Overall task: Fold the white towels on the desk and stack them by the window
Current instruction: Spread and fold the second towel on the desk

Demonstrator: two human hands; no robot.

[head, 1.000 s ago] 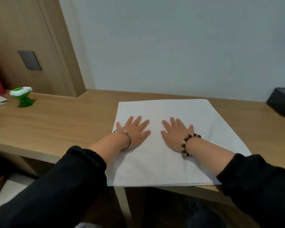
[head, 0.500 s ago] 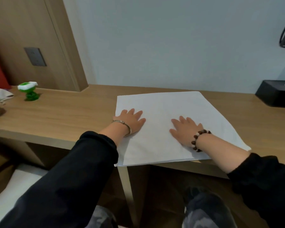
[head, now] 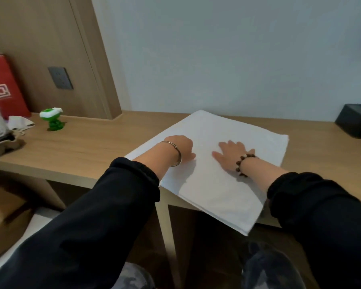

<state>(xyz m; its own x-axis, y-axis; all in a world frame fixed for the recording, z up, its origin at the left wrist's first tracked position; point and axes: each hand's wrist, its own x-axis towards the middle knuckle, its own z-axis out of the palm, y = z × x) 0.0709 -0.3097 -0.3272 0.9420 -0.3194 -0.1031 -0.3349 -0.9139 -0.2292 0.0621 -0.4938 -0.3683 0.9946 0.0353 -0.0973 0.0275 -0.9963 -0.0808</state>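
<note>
Wood desk point(head: 88, 151), pale wall. Towel point(head: 227, 184) lies flat, skewed, one corner over desk's front edge. Right hand point(head: 231, 152) presses it, fingers straight; left hand point(head: 180, 149) rests on it, fingers hidden, can't tell. Smoothing step, prob.; next: grip an edge, fold over.

White towel point(head: 217, 184): one, plain, folded flat into a rectangle of several layers, with stacked edges showing along its right side. It lies on the wooden desk point(head: 88, 151), turned askew to the front edge. The far corner points toward the back of the desk; the near corner overhangs the front. The surface is smooth.
</note>
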